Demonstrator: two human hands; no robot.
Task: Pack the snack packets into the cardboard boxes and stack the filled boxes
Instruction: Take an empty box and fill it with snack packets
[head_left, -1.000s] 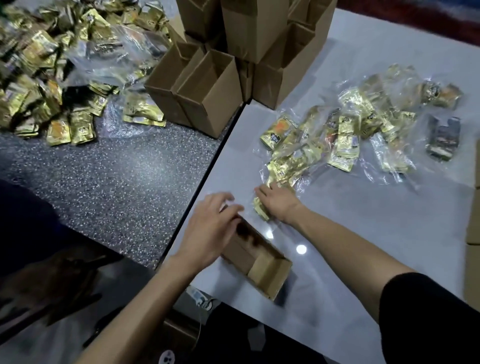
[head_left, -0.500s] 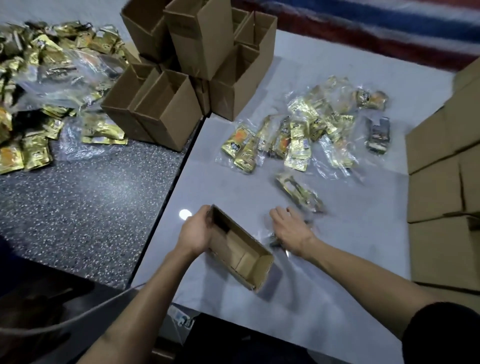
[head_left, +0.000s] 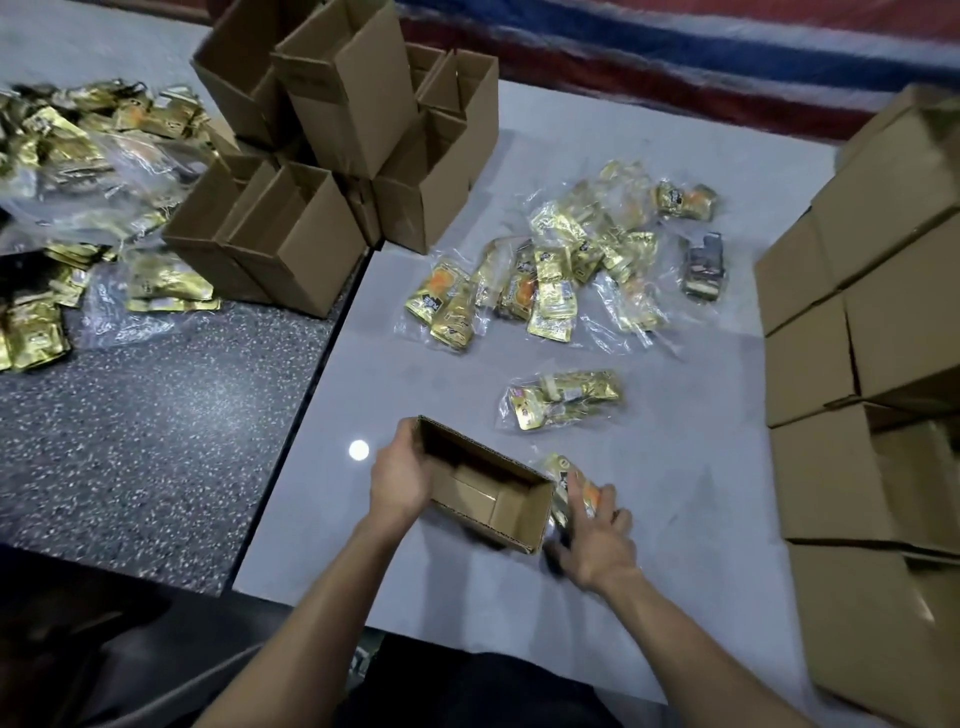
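Note:
An open, empty cardboard box (head_left: 498, 512) lies tilted on the pale table (head_left: 675, 519) near its front edge. My left hand (head_left: 402, 480) grips the box's left end. My right hand (head_left: 595, 535) holds a gold snack packet (head_left: 563, 480) right beside the box's right end, fingers spread over it. A bagged bundle of gold packets (head_left: 563, 397) lies just beyond the box. A larger scatter of gold packets in clear bags (head_left: 550, 280) lies farther back on the table.
Several empty open boxes (head_left: 322, 171) are piled at the back left. Closed boxes (head_left: 872, 374) are stacked along the right edge. A heap of gold packets (head_left: 67, 208) covers the dark speckled table (head_left: 156, 441) on the left.
My right hand has pulled a gold packet in toward the box's right end. My left hand has shifted to grip the box's left end, and the view has swung right.

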